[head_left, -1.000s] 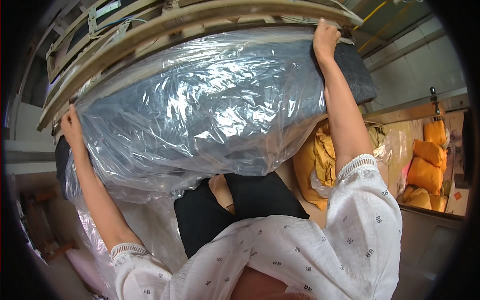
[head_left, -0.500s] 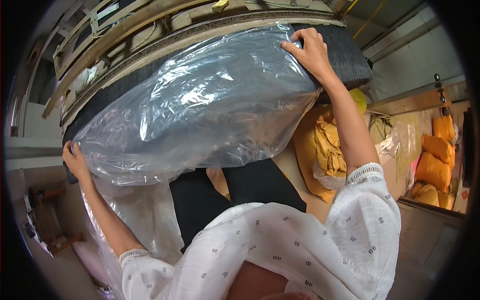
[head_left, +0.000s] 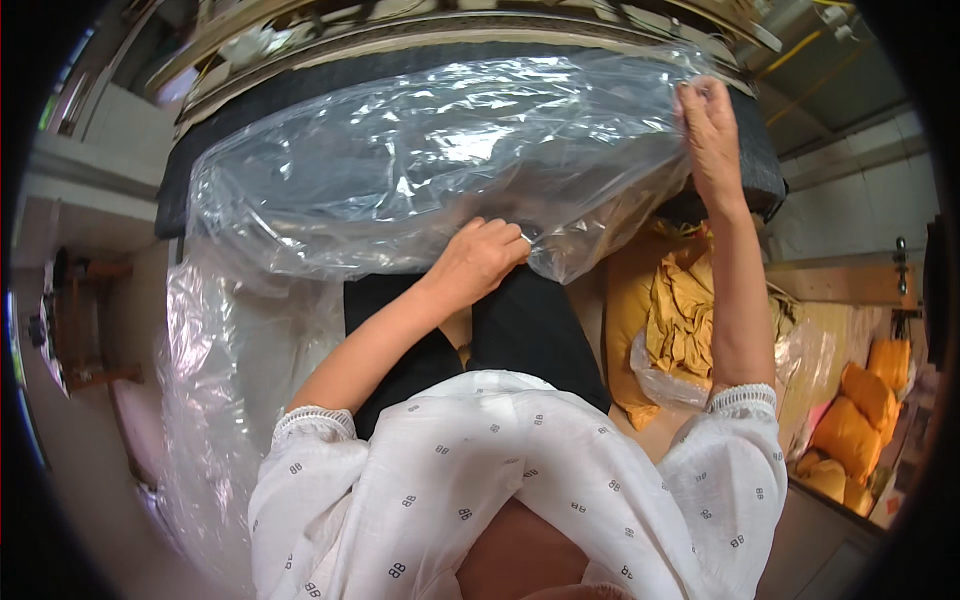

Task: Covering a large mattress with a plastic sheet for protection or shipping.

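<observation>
A large sheet of clear plastic film point(head_left: 390, 150), crinkled and glossy, lies over the dark-covered bench point(head_left: 177, 195). My right hand point(head_left: 711, 140) grips its far right corner between thumb and fingers. Closer to me, in the middle, my left hand point(head_left: 478, 260) has its fingers curled on the near edge of the film, just above my lap. The fingertips of the left hand are partly hidden by the hand itself. Part of the film's near edge hangs in loose folds over my black trousers point(head_left: 535, 325).
More clear plastic point(head_left: 225, 380) hangs down at the left. To the right of my legs sits a bundle of crumpled yellow-orange material point(head_left: 682, 310). Several stuffed orange bags point(head_left: 855, 425) are piled further right. A wooden and metal frame point(head_left: 420, 28) runs along the bench's far side.
My left hand has left the film's far left end and come to the middle of its near edge. My right hand still holds the right corner. The view has shifted somewhat.
</observation>
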Available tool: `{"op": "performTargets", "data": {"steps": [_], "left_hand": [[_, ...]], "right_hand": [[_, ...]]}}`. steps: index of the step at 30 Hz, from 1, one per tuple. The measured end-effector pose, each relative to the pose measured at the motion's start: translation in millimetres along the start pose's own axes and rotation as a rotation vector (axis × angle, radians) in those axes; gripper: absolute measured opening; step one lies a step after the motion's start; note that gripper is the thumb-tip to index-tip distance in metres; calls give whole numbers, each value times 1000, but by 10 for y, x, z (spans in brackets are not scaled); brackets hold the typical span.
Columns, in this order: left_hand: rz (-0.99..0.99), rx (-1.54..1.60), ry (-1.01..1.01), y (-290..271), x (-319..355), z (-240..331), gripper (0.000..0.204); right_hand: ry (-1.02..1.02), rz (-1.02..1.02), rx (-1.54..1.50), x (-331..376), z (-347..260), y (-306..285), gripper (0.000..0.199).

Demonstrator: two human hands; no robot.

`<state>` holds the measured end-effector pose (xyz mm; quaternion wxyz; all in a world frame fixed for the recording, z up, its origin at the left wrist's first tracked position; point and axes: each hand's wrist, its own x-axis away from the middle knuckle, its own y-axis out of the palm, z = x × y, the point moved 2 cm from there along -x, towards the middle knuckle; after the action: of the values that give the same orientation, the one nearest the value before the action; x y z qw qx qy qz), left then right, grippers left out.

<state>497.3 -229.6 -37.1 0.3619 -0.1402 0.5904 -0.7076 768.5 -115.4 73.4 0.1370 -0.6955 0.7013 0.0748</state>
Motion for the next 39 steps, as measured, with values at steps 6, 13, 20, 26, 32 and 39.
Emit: {"op": "performTargets", "data": {"steps": [6,13,20,26,32,39], "left_hand": [[681,1201,-364,-1305,738,-213,10],[1551,745,-772,-2313,2093,-719,29],[699,-295,24,-2395,371,332,48],[406,-387,346,-2458,-180,512,23],[509,1043,47,-2412,-24,204,29],[1063,359,-352,-3625,299,-734,26]], "right_hand": [[-102,-129,185,120,-385,61,10],[27,-598,28,625,-1047,886,14],[-56,-577,86,885,-1295,969,19],[-136,-512,233,1033,-1424,922,17],[122,-697,151,1159,-972,752,14],[354,-788,1238,1804,957,-347,25]]}}
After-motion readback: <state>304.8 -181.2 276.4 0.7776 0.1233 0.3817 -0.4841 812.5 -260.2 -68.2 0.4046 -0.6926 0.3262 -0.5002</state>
